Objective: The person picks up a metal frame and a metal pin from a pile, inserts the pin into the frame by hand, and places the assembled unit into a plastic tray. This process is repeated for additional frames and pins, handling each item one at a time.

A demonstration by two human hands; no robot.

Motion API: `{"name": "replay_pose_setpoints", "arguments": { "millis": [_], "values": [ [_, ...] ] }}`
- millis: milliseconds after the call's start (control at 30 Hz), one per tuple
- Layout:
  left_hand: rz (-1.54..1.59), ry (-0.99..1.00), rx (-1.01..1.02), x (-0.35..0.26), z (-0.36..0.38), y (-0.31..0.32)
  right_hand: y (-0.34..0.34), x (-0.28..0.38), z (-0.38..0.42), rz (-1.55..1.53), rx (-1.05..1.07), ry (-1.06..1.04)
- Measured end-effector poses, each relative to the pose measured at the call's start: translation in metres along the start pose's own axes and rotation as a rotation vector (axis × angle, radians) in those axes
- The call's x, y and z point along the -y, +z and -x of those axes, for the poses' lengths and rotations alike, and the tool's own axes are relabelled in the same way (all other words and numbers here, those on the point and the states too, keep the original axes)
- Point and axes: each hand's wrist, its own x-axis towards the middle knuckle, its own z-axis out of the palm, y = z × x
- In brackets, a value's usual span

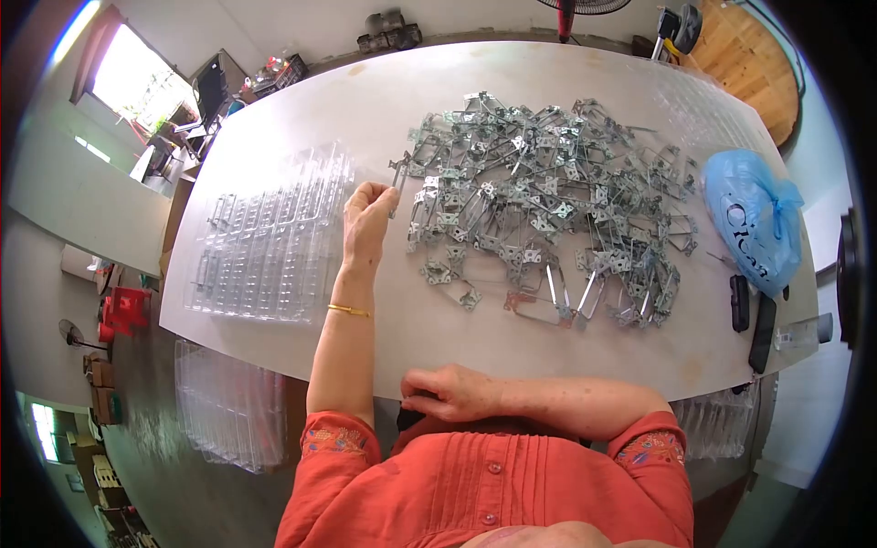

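My left hand (369,219) is closed on a thin metal bracket (400,175), lifted between the plastic trays and the pile. Left of it lie clear plastic trays (265,247) with rows of small slots, and a few metal pieces show in them. To its right spreads a big tangled pile of metal brackets (539,183), flat plates with holes joined by thin rods. My right hand (449,393) rests at the near table edge, fingers curled in, with nothing seen in them. Something black shows just below that hand.
On the right of the white table (384,87) sit a tied blue plastic bag (751,219), black objects (762,333) and a clear bottle (802,333). More clear trays (703,105) lie at the far right. Stacked trays (228,402) stand below the left edge.
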Motion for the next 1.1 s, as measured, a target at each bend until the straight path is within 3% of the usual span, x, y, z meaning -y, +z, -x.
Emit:
{"name": "replay_pose_setpoints", "arguments": {
  "millis": [33, 100, 133, 200, 333, 433, 467, 567, 600, 667, 1100],
  "values": [
    [0.001, 0.004, -0.001, -0.009, 0.008, 0.002, -0.001, 0.000, 0.000, -0.008, -0.004, -0.019],
    [0.655, -0.096, 0.270, -0.022, 0.025, 0.010, -0.004, 0.004, 0.000, -0.007, 0.002, -0.018],
    [0.662, -0.092, 0.273, -0.023, 0.029, 0.011, -0.006, 0.007, 0.001, -0.011, 0.006, -0.015],
    [0.834, -0.220, 0.521, -0.021, 0.036, 0.016, -0.011, 0.015, 0.000, -0.009, -0.047, -0.075],
    [1.028, -0.302, 0.771, -0.009, 0.055, 0.030, -0.039, 0.049, 0.001, 0.047, -0.179, -0.144],
    [1.056, -0.346, 0.842, -0.006, 0.073, 0.037, -0.072, 0.082, 0.010, 0.143, -0.361, -0.263],
    [1.070, -0.357, 0.888, -0.004, 0.076, 0.039, -0.085, 0.083, 0.010, 0.249, -0.497, -0.423],
    [1.124, -0.327, 0.968, -0.001, 0.084, 0.045, -0.113, 0.087, 0.028, 0.144, -0.812, -0.411],
    [1.125, -0.311, 0.999, -0.001, 0.087, 0.047, -0.120, 0.085, 0.031, 0.148, -0.801, -0.393],
    [1.162, -0.321, 1.002, 0.000, 0.092, 0.049, -0.130, 0.079, 0.035, 0.249, -1.029, -0.393],
    [1.124, -0.403, 1.091, 0.005, 0.099, 0.049, -0.125, 0.042, 0.038, 0.542, -0.988, -0.383]
  ]
}}
